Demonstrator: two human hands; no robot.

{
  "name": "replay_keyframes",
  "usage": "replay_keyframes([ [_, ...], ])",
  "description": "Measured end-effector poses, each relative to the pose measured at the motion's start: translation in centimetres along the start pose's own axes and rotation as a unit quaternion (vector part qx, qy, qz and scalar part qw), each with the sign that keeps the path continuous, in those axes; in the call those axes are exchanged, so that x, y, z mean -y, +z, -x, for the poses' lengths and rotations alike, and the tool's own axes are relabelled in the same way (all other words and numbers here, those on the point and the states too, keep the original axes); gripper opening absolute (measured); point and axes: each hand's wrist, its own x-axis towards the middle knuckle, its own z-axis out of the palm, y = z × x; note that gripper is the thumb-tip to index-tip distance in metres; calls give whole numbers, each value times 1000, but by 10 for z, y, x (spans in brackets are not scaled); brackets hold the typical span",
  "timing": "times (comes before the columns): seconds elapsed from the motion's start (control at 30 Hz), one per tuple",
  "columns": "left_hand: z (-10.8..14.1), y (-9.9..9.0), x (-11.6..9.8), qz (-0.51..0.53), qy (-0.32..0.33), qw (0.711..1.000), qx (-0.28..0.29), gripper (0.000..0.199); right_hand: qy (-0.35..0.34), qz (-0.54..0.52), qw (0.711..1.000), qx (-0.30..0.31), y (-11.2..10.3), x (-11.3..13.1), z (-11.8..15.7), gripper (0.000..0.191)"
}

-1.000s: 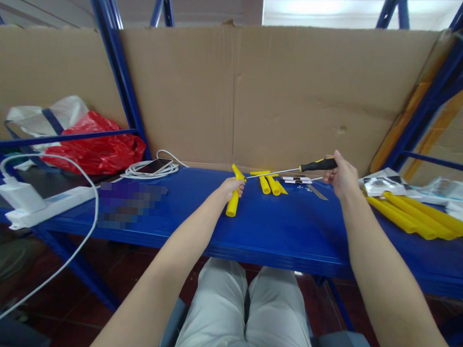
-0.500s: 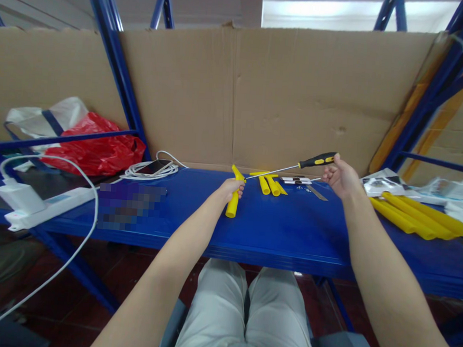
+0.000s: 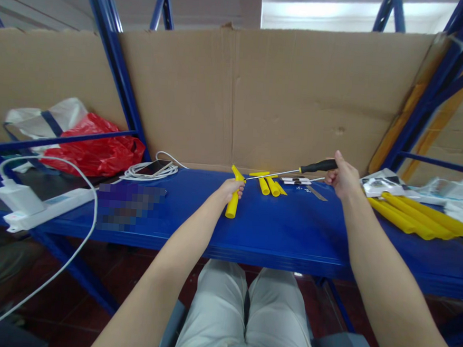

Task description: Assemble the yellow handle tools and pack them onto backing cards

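My left hand [image 3: 232,189] is closed around a yellow plastic handle [image 3: 231,208] with a wider head, held over the blue table. My right hand [image 3: 343,177] grips the end of the black grip of a long screwdriver [image 3: 318,166]. Its metal shaft runs left, and the tip meets the yellow piece beside my left fingers; the exact contact point is too small to make out. Behind the shaft lie several yellow tubular pieces [image 3: 273,186], small white packs with black bands [image 3: 295,181], tiny loose parts [image 3: 304,188] and a flat metal strip [image 3: 317,193].
More yellow tubes [image 3: 422,216] lie at the right beside clear plastic packaging [image 3: 391,183]. A coiled white cable [image 3: 148,170], a power strip [image 3: 50,208] and a red bag [image 3: 98,145] are on the left. A cardboard panel [image 3: 292,98] stands along the back.
The screwdriver's grip has turned about its axis, its yellow inlays no longer showing. My right hand has rolled and shifted slightly right; my left hand stays put.
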Motion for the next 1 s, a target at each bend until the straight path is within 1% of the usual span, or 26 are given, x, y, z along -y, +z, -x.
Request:
replay_keyframes([
  [0.1,0,0,0,0,0,1000,-1,23,28,-12,1000,4,-2,3,0,44],
  [0.17,0,0,0,1,0,1000,-1,22,50,-32,998,19,-3,5,-1,46],
  [0.23,0,0,0,2,0,1000,-1,20,71,-53,995,35,-4,7,-2,42],
  [0.33,-2,0,1,4,-2,1000,-2,20,88,-73,993,41,-4,8,-3,35],
  [0.4,-3,0,2,6,-3,1000,-3,20,83,-76,993,43,-2,8,-1,33],
  [0.5,-5,-1,2,8,-5,1000,-6,20,53,-71,995,52,0,7,1,35],
  [0.63,-5,0,2,7,-7,1000,-6,19,18,-72,997,33,1,5,1,39],
  [0.73,-4,0,1,5,-8,1000,-6,18,28,-73,997,23,0,4,-2,37],
  [0.83,-3,0,1,3,-9,1000,-6,17,43,-71,996,18,-2,2,-4,39],
  [1.0,-3,0,1,7,-9,1000,-7,18,22,-54,998,23,-1,1,-2,34],
])
